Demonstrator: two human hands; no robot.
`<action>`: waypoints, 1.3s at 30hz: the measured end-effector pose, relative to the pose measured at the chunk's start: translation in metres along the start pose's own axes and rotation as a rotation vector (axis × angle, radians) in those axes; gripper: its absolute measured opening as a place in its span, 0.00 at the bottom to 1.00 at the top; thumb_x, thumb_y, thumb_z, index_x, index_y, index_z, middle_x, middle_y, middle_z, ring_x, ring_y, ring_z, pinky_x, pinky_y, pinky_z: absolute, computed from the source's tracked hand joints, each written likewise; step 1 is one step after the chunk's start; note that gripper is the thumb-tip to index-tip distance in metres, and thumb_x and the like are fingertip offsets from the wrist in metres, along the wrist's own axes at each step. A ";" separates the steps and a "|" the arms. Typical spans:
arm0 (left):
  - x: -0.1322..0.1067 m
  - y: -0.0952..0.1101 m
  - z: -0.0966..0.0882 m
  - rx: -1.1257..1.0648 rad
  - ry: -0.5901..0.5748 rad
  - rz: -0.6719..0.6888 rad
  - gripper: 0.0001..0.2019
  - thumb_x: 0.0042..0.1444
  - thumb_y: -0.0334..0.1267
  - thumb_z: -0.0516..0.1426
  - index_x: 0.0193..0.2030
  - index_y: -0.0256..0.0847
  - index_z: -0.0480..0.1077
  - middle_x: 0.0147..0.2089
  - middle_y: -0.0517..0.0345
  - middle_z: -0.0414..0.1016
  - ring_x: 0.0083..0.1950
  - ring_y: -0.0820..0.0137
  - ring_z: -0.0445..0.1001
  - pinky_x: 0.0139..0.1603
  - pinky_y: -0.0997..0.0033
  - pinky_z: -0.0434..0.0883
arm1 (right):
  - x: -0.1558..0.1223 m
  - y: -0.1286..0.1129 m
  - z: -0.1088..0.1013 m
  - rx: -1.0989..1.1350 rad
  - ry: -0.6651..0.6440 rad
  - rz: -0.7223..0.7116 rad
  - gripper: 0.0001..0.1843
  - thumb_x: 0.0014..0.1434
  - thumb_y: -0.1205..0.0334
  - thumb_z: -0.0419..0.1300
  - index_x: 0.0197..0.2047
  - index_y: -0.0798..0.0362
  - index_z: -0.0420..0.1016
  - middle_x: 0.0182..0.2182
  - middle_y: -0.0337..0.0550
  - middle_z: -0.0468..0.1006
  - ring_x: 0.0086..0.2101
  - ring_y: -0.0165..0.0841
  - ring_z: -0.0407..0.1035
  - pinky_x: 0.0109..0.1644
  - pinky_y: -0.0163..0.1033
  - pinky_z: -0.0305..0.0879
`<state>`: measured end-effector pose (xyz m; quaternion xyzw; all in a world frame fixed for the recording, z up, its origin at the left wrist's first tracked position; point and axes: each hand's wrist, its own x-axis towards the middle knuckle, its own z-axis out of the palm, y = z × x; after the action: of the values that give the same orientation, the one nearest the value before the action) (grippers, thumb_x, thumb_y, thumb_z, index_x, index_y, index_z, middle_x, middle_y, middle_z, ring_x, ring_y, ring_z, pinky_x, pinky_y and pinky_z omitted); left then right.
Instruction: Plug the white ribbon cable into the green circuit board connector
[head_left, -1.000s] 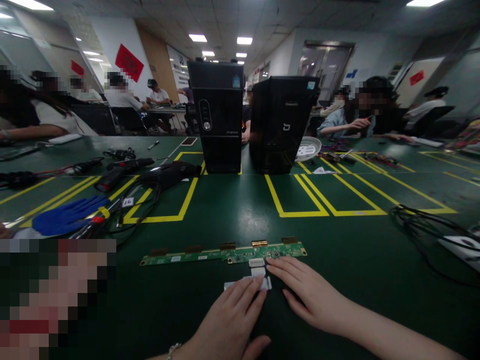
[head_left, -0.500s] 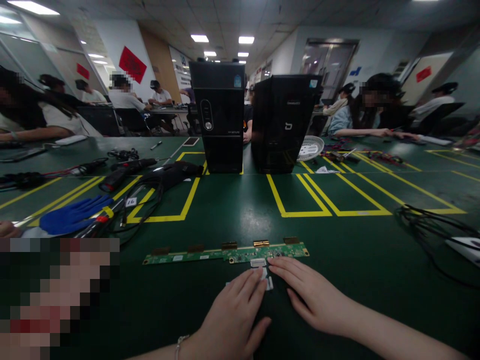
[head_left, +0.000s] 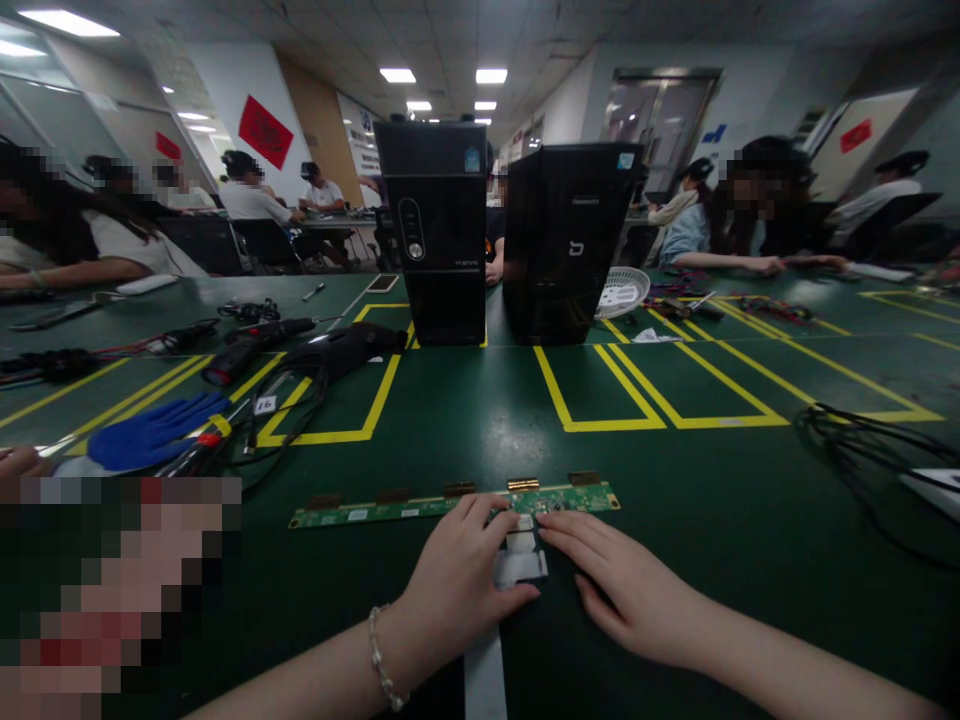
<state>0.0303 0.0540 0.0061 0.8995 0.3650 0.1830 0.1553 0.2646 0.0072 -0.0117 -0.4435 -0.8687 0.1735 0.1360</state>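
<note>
A long narrow green circuit board (head_left: 427, 506) lies on the table in front of me. A flat white ribbon cable (head_left: 485, 675) runs from the near side up to the board's lower edge, with a silvery, tape-like section (head_left: 523, 568) close to the board. My left hand (head_left: 466, 565) reaches over the cable; its fingertips rest at the board's edge and the thumb is apart. My right hand (head_left: 626, 572) lies with fingers stretched out, its fingertips at the board's edge just right of the cable. The left fingers partly hide the connection between cable and board.
Two black computer towers (head_left: 435, 240) (head_left: 566, 245) stand beyond the board. At left are a blue glove (head_left: 154, 432), tools and a black cable. More black cables (head_left: 862, 480) lie at right. A white basket (head_left: 622, 292) sits behind, and other people work around the table.
My left hand has moved forward and left, from the ribbon cable up to the board's edge, uncovering more of the cable. My right hand has stayed in place.
</note>
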 end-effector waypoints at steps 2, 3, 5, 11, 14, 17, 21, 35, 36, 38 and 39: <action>-0.002 0.001 0.001 0.025 0.005 -0.004 0.25 0.48 0.40 0.69 0.53 0.42 0.67 0.55 0.51 0.68 0.54 0.55 0.68 0.55 0.52 0.68 | 0.000 0.000 0.000 0.013 0.012 -0.003 0.31 0.55 0.72 0.50 0.64 0.55 0.60 0.63 0.50 0.60 0.62 0.40 0.53 0.67 0.53 0.53; -0.004 0.003 0.002 0.048 -0.002 -0.002 0.25 0.49 0.38 0.68 0.52 0.42 0.67 0.54 0.51 0.69 0.54 0.55 0.68 0.54 0.53 0.69 | 0.000 0.000 0.000 0.017 0.016 -0.005 0.32 0.55 0.72 0.50 0.64 0.55 0.60 0.63 0.50 0.60 0.62 0.40 0.53 0.67 0.53 0.53; -0.006 0.007 0.003 0.103 -0.029 0.011 0.21 0.51 0.32 0.66 0.52 0.41 0.68 0.53 0.51 0.70 0.52 0.56 0.69 0.52 0.55 0.71 | 0.001 0.000 0.000 0.020 0.016 -0.007 0.32 0.54 0.72 0.51 0.64 0.55 0.60 0.63 0.50 0.60 0.62 0.40 0.53 0.67 0.52 0.53; -0.005 0.017 0.007 0.241 -0.095 0.088 0.11 0.58 0.26 0.58 0.47 0.38 0.69 0.46 0.52 0.74 0.45 0.60 0.74 0.42 0.62 0.77 | 0.002 -0.001 -0.001 -0.003 -0.010 0.005 0.32 0.54 0.72 0.51 0.63 0.55 0.60 0.63 0.49 0.59 0.62 0.40 0.53 0.67 0.52 0.53; -0.005 0.017 0.009 0.268 -0.101 0.125 0.10 0.60 0.24 0.56 0.48 0.36 0.69 0.46 0.50 0.75 0.45 0.60 0.75 0.41 0.63 0.77 | 0.001 -0.002 -0.001 -0.015 -0.006 -0.003 0.32 0.54 0.72 0.51 0.63 0.56 0.60 0.63 0.49 0.59 0.63 0.39 0.52 0.67 0.52 0.53; -0.007 0.017 0.010 0.266 -0.117 0.157 0.13 0.60 0.21 0.56 0.51 0.33 0.69 0.49 0.48 0.76 0.47 0.60 0.75 0.43 0.63 0.78 | 0.001 -0.003 -0.002 -0.026 -0.006 -0.010 0.33 0.53 0.72 0.51 0.64 0.56 0.60 0.63 0.49 0.59 0.63 0.39 0.52 0.67 0.52 0.53; -0.008 0.018 0.014 0.278 -0.134 0.181 0.15 0.59 0.19 0.54 0.52 0.31 0.69 0.51 0.46 0.76 0.49 0.59 0.75 0.45 0.63 0.78 | 0.001 -0.002 -0.002 -0.023 -0.002 -0.015 0.32 0.54 0.71 0.50 0.64 0.56 0.59 0.63 0.49 0.59 0.63 0.39 0.52 0.67 0.52 0.53; -0.020 0.024 0.027 0.260 -0.001 0.167 0.19 0.58 0.33 0.57 0.55 0.24 0.70 0.55 0.39 0.74 0.56 0.54 0.72 0.56 0.61 0.72 | -0.001 -0.003 -0.003 -0.012 -0.004 -0.016 0.33 0.53 0.72 0.51 0.64 0.56 0.59 0.64 0.49 0.59 0.63 0.39 0.52 0.67 0.51 0.53; -0.020 0.025 0.026 0.255 -0.021 0.165 0.20 0.58 0.33 0.57 0.55 0.23 0.69 0.55 0.38 0.74 0.56 0.54 0.71 0.56 0.60 0.72 | -0.001 -0.003 -0.003 -0.016 -0.007 -0.015 0.33 0.54 0.71 0.51 0.64 0.56 0.59 0.64 0.49 0.59 0.63 0.39 0.51 0.67 0.51 0.53; -0.020 0.028 0.024 0.235 -0.048 0.155 0.20 0.58 0.33 0.57 0.56 0.23 0.68 0.55 0.38 0.73 0.56 0.53 0.71 0.56 0.59 0.72 | -0.001 -0.002 -0.003 -0.027 -0.017 -0.014 0.33 0.54 0.71 0.51 0.64 0.56 0.59 0.64 0.48 0.58 0.63 0.39 0.51 0.67 0.51 0.53; -0.019 0.028 0.022 0.217 -0.054 0.145 0.20 0.58 0.33 0.57 0.56 0.24 0.68 0.55 0.38 0.73 0.56 0.53 0.71 0.55 0.58 0.72 | 0.000 -0.002 -0.002 -0.033 -0.020 -0.013 0.33 0.55 0.71 0.51 0.64 0.56 0.58 0.64 0.48 0.58 0.63 0.39 0.51 0.67 0.51 0.53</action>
<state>0.0440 0.0179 -0.0059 0.9397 0.3123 0.1289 0.0531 0.2644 0.0064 -0.0088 -0.4385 -0.8755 0.1629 0.1210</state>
